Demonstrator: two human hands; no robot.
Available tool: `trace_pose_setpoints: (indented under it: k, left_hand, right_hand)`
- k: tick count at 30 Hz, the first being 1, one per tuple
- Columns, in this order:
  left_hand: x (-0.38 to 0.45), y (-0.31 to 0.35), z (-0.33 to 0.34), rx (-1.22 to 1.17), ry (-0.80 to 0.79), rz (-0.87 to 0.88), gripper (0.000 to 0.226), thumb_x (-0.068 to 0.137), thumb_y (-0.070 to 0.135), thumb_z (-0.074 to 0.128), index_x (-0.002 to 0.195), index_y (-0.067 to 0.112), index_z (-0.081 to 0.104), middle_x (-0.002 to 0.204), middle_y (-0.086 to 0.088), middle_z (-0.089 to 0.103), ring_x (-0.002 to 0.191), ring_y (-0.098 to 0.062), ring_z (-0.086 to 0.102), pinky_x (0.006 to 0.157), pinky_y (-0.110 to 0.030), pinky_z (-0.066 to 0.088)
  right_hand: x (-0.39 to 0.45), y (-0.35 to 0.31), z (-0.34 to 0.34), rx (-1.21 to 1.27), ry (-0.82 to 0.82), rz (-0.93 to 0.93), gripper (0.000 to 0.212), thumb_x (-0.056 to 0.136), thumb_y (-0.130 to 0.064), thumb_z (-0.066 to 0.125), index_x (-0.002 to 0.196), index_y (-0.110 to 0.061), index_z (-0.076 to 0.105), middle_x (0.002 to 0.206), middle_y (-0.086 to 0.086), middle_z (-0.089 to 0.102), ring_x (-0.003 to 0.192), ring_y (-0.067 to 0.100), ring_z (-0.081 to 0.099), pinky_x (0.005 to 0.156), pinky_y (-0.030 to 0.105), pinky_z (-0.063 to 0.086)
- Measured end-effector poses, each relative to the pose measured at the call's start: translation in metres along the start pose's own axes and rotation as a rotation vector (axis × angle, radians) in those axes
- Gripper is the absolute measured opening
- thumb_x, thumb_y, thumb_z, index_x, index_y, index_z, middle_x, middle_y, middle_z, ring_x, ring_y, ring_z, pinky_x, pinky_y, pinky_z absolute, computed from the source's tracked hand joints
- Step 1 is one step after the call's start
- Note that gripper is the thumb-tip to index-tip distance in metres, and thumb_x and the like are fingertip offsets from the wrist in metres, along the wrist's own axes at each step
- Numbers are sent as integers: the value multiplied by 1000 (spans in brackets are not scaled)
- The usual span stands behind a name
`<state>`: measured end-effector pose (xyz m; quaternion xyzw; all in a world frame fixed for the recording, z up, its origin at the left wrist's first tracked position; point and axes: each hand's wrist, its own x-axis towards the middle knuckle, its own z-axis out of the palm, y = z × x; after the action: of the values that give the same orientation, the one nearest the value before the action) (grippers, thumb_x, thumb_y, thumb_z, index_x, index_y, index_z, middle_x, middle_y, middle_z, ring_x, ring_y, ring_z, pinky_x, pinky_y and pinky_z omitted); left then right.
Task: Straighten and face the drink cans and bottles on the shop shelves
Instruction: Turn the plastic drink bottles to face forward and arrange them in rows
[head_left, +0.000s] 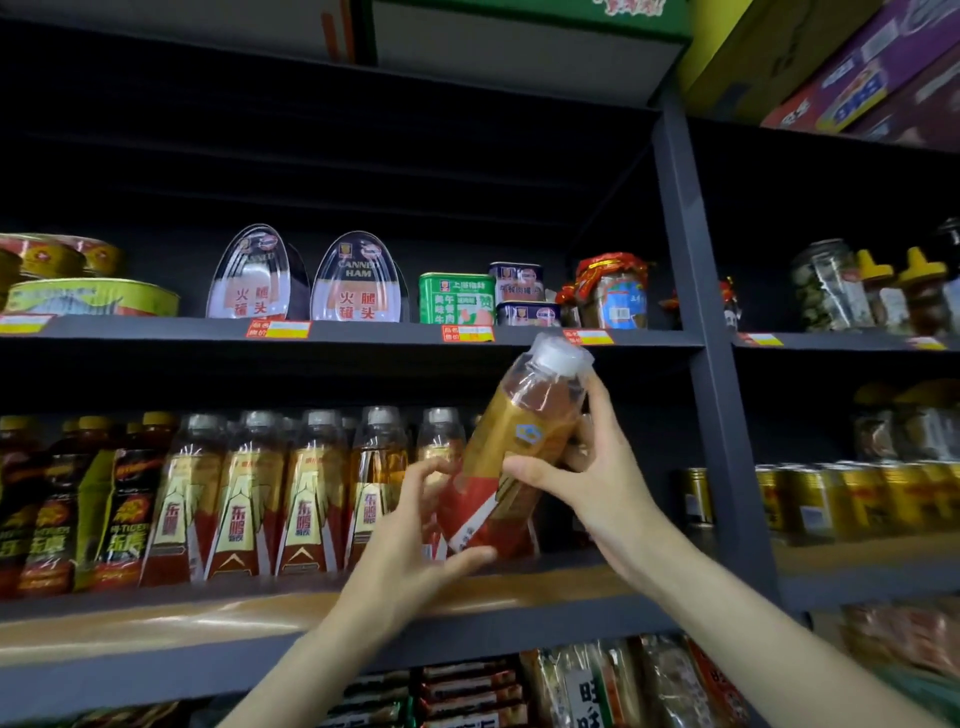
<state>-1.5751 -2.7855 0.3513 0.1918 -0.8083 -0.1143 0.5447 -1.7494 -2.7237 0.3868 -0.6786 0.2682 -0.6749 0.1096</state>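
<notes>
Closest to me are both hands, wrapped around one tilted drink bottle (511, 457) with its white cap leaning toward 1 o'clock. My left hand (410, 540) curls round the bottom, thumb under the base, while my right hand (587, 467) grips the middle. The bottle sits above the shelf (218, 618), just at 3 o'clock of the upright bottle row (291, 493). Canned ham (358, 280) is up at 11 o'clock.
</notes>
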Motion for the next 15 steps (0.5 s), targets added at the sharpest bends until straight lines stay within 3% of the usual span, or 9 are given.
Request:
trace_pose_setpoints:
  k: [2, 4, 7, 9, 11, 13, 15]
  left_hand:
    - [11, -3, 2, 159, -62, 36, 65, 76, 32, 73, 114, 52, 24, 123, 28, 45, 107, 23, 45, 92, -4, 36]
    - [25, -4, 0, 343, -82, 105, 63, 84, 31, 65, 119, 53, 17, 135, 20, 44, 118, 7, 47, 89, 3, 29]
    - [42, -7, -5, 473, -41, 138, 57, 89, 30, 59, 133, 40, 23, 138, 13, 44, 125, -2, 42, 89, 3, 24]
    - [49, -10, -4, 551, -9, 135, 58, 91, 29, 55, 140, 29, 24, 141, 8, 41, 130, -5, 37, 95, -4, 22]
    - [58, -15, 1, 640, 1, 113, 60, 93, 32, 51, 144, 26, 20, 148, 4, 32, 139, -12, 24, 110, -19, 19]
    - [69, -21, 5, 789, 13, 73, 62, 94, 38, 47, 146, 29, 15, 155, 4, 18, 145, -17, 5, 117, -36, 8]
    - [78, -26, 6, 872, 27, 9, 65, 92, 44, 46, 146, 34, 11, 157, 5, 8, 145, -20, -6, 116, -42, 2]
  right_hand:
    - [0, 0, -1, -163, 4, -137, 99, 71, -14, 80, 129, -66, 20, 131, -18, 49, 113, -5, 54, 92, 21, 50]
    - [3, 2, -6, -352, 20, -267, 104, 70, -16, 82, 126, -75, 17, 130, -27, 43, 120, -4, 47, 99, 26, 45]
    - [17, 5, -25, -409, 62, -254, 106, 69, -15, 82, 123, -77, 15, 124, -30, 41, 121, -1, 46, 102, 31, 42]
    - [27, 10, -38, -487, 44, -164, 103, 70, -16, 82, 123, -72, 13, 119, -20, 43, 115, 3, 45, 97, 26, 39]
    - [36, 22, -49, -615, 37, -62, 101, 71, -19, 81, 131, -62, 12, 114, -8, 41, 105, 6, 42, 89, 24, 34]
    - [46, 39, -58, -697, 73, 50, 103, 70, -22, 82, 141, -51, 14, 115, 0, 41, 102, 12, 42, 86, 28, 35]
    - [61, 62, -68, -722, 113, 170, 104, 68, -24, 83, 145, -42, 15, 124, 7, 44, 111, 24, 46, 91, 37, 40]
